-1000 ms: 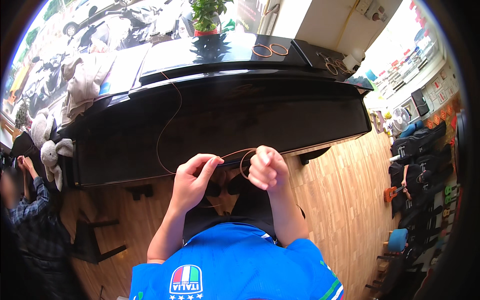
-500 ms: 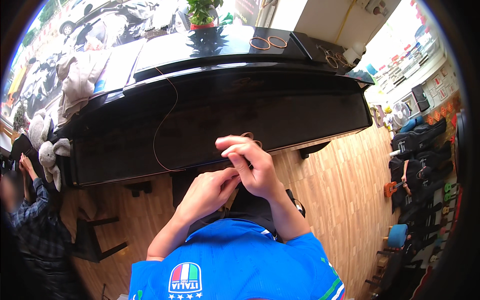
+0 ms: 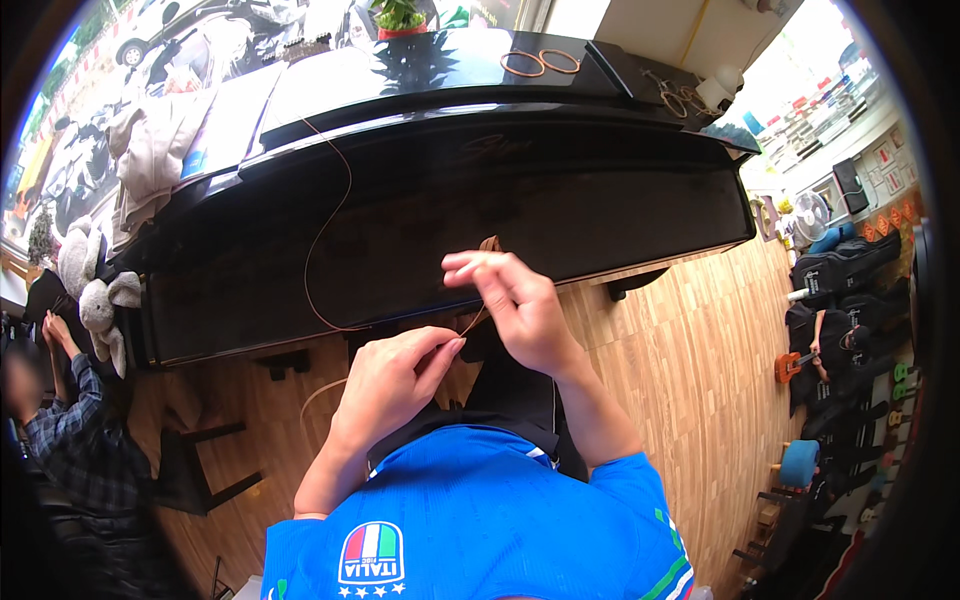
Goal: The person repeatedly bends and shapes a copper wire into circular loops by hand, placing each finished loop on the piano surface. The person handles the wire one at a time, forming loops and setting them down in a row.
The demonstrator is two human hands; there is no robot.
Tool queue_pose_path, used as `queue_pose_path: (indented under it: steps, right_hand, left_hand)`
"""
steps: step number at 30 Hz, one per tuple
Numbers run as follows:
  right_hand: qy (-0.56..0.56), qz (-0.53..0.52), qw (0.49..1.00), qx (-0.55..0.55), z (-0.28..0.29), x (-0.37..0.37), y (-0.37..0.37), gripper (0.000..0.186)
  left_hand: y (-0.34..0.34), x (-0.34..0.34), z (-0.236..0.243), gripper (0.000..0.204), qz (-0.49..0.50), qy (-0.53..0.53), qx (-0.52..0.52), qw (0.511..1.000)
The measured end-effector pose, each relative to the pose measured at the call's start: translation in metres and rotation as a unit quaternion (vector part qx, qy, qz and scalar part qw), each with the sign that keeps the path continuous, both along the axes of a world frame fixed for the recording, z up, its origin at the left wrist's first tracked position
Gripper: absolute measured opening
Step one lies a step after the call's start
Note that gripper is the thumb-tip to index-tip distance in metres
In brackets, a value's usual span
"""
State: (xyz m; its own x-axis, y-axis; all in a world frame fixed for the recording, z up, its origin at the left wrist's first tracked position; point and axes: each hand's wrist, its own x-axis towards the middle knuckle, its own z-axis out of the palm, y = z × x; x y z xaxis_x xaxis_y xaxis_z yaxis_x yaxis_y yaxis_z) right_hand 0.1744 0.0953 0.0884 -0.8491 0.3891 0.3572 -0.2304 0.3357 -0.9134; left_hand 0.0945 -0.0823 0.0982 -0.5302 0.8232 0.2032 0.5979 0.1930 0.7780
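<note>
My left hand [image 3: 390, 375] is closed, thumb and forefinger pinching a thin brown cord [image 3: 472, 322] that slants up toward my right hand. Higher and to the right, my right hand [image 3: 527, 312] has its fingers curled in toward the thumb. A small bundle of the cord [image 3: 490, 243] shows just beyond its knuckles; how the fingers grip it is partly hidden. Another stretch of thin brown strand [image 3: 307, 270] hangs in a curve down the piano front to near my left hand. A brown loop [image 3: 308, 405] sticks out left of my left wrist.
The black upright piano [image 3: 420, 220] spans the space before me. On its top lie two copper-coloured rings [image 3: 522, 64], a potted plant [image 3: 400, 18] and a beige cloth [image 3: 150, 150]. Grey plush toys [image 3: 97, 305] hang at its left end. A person [image 3: 65, 430] sits far left, beside a dark stool [image 3: 200, 470].
My hands have drawn apart: the left moved left and slightly down, the right a little up and right. The cord between them now shows, and a loop appears beside my left wrist.
</note>
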Motion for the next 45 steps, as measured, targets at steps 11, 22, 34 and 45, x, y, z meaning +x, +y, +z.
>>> queue_pose_path:
  steps: [11,22,34,45]
  right_hand:
    - [-0.173,0.466,0.844,-0.202,-0.008,0.018,0.032,0.030]
    - [0.259,0.224,0.674,-0.654,-0.008,0.027,0.006,0.034]
    - [-0.085,0.064,0.989,0.099,-0.030,0.021,-0.015,0.018]
    - [-0.077,0.458,0.820,-0.336,-0.027,0.036,0.020,0.022]
  left_hand:
    - [-0.010,-0.018,0.003,0.012,-0.092,-0.154,0.082,0.980]
    - [0.004,-0.004,-0.014,0.015,0.044,-0.256,0.124,0.958]
    - [0.002,-0.001,-0.016,0.014,-0.071,-0.017,-0.047,0.996]
    - [-0.007,-0.006,0.004,0.019,-0.088,-0.235,0.066,0.966]
